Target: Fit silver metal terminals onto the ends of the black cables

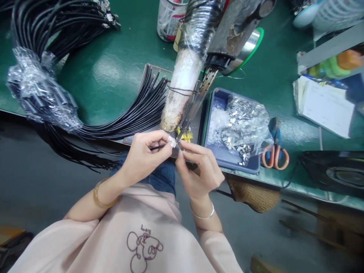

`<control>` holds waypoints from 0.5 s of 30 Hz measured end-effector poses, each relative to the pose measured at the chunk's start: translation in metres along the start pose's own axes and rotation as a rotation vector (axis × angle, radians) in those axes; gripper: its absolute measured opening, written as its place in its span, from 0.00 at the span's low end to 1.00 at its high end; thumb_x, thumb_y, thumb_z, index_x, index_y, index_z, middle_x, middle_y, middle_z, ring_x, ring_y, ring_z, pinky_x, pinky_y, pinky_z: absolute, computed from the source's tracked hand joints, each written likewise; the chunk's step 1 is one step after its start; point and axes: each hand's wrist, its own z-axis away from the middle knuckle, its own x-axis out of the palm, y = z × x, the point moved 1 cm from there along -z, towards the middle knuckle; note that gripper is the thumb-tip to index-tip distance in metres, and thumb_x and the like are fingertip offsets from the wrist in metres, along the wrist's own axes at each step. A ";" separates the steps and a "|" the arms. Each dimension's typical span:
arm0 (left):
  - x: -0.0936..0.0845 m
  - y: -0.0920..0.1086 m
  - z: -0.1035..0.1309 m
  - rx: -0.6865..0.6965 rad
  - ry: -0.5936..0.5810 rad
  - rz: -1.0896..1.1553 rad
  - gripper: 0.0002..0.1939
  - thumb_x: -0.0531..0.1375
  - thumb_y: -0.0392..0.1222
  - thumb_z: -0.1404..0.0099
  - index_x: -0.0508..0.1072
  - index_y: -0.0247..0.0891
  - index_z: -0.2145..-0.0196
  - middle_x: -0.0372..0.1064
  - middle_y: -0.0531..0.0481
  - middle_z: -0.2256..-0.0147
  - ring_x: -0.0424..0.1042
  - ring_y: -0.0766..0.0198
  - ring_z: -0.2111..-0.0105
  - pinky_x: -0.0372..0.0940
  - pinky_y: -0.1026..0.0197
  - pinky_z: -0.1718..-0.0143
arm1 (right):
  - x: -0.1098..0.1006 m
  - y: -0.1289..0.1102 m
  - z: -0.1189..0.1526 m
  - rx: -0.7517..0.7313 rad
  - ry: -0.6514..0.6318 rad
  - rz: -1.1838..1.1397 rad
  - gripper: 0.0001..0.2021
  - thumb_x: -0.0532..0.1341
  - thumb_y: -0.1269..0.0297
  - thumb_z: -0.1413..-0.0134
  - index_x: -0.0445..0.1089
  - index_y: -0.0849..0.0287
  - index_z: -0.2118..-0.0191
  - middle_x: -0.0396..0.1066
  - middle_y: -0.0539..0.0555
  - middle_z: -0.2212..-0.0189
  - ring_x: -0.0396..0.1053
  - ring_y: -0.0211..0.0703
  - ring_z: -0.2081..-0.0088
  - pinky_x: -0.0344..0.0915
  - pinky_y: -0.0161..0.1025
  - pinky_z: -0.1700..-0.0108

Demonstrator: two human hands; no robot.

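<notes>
A black cable [157, 147] is pinched between the thumb and fingers of my left hand [149, 153], with a small white piece at its end. My right hand [200, 165] is closed at the fingertips on something tiny beside that end, too small to make out. Right above my fingertips is the metal tip of a soldering iron [196, 102]. A wrapped, tape-covered tube [183, 72] comes down next to the iron. Black cables [136, 110] lie in a fan left of my hands, partly on a tray.
Right of my hands, a blue tray [227, 163] holds bags of small metal parts [244, 125]. Scissors [275, 153] lie beside it. A wrapped cable bundle [42, 91] is at left. Farther back stand a plastic jar [170, 22] and a green-rimmed spool [256, 47].
</notes>
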 end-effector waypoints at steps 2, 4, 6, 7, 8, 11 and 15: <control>0.000 -0.001 0.000 0.001 -0.008 0.012 0.06 0.62 0.35 0.41 0.75 0.34 0.75 0.69 0.53 0.78 0.65 0.71 0.78 0.61 0.70 0.78 | 0.000 0.000 0.001 0.001 0.000 0.004 0.11 0.67 0.76 0.43 0.69 0.52 0.63 0.83 0.53 0.60 0.82 0.42 0.62 0.79 0.39 0.61; 0.000 -0.003 0.000 -0.004 -0.027 0.019 0.06 0.61 0.35 0.41 0.75 0.34 0.75 0.69 0.53 0.78 0.65 0.71 0.78 0.61 0.70 0.77 | -0.001 0.000 0.003 -0.003 -0.009 0.006 0.11 0.66 0.76 0.43 0.68 0.52 0.64 0.83 0.54 0.60 0.82 0.42 0.62 0.79 0.38 0.62; 0.000 -0.005 0.000 -0.014 -0.045 0.018 0.06 0.61 0.35 0.41 0.75 0.34 0.75 0.70 0.52 0.78 0.65 0.71 0.77 0.61 0.70 0.77 | -0.001 0.001 0.005 -0.008 -0.027 0.004 0.10 0.66 0.76 0.43 0.67 0.53 0.65 0.83 0.54 0.60 0.82 0.42 0.62 0.79 0.38 0.62; 0.000 -0.006 0.000 -0.020 -0.050 0.016 0.06 0.61 0.35 0.41 0.75 0.33 0.75 0.70 0.52 0.78 0.65 0.71 0.77 0.61 0.70 0.77 | -0.001 0.002 0.006 -0.008 -0.035 0.002 0.10 0.66 0.76 0.43 0.67 0.53 0.65 0.83 0.55 0.60 0.82 0.42 0.62 0.79 0.38 0.63; 0.000 -0.006 0.000 -0.026 -0.052 0.016 0.06 0.61 0.36 0.41 0.75 0.33 0.74 0.70 0.52 0.78 0.66 0.71 0.77 0.61 0.70 0.76 | -0.002 0.002 0.006 -0.008 -0.038 -0.001 0.10 0.66 0.76 0.43 0.67 0.53 0.65 0.83 0.55 0.60 0.82 0.42 0.62 0.79 0.38 0.63; 0.000 -0.006 0.001 -0.048 -0.060 0.022 0.06 0.61 0.36 0.41 0.76 0.33 0.74 0.71 0.52 0.77 0.66 0.70 0.76 0.61 0.69 0.75 | -0.002 0.002 0.005 -0.011 -0.020 -0.015 0.11 0.66 0.77 0.43 0.67 0.53 0.65 0.83 0.55 0.61 0.82 0.42 0.62 0.79 0.37 0.62; -0.001 -0.006 0.002 -0.079 -0.120 0.060 0.06 0.60 0.36 0.41 0.74 0.33 0.74 0.67 0.54 0.78 0.61 0.72 0.78 0.57 0.69 0.76 | -0.002 0.001 0.002 0.021 -0.033 -0.065 0.10 0.65 0.78 0.42 0.68 0.54 0.65 0.83 0.55 0.62 0.82 0.41 0.63 0.79 0.36 0.62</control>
